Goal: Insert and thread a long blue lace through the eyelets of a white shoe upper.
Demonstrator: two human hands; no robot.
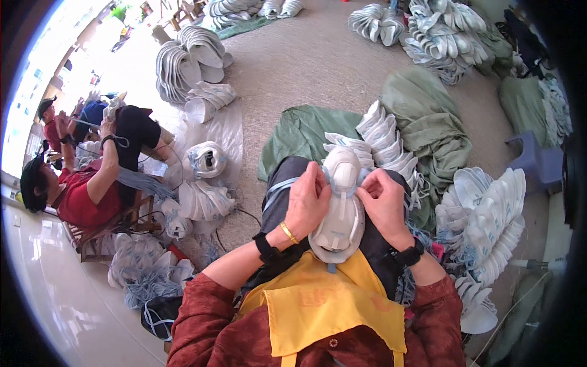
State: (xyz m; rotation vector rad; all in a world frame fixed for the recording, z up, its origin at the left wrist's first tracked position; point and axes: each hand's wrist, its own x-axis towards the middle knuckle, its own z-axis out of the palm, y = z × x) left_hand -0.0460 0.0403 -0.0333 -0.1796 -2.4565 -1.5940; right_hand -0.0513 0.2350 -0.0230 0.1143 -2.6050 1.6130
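Note:
A white shoe upper (pixel 337 221) lies lengthwise across my lap, over dark trousers and a yellow apron (pixel 336 306). My left hand (pixel 307 199) is closed at its left side near the far end, thumb and fingers pinched together. On the opposite side my right hand (pixel 385 199) pinches too, beside a bit of light blue lace (pixel 363 176). What the left fingertips hold is hidden. More light blue lace (pixel 283 185) lies across my left thigh.
Stacked white uppers (pixel 394 137) rest ahead of my knees beside green cloth (pixel 428 122). More piles (pixel 489 220) stand at right, near a grey-blue stool (pixel 535 162). At left, a seated person in red (pixel 92 196) works beside bundled laces (pixel 143 182).

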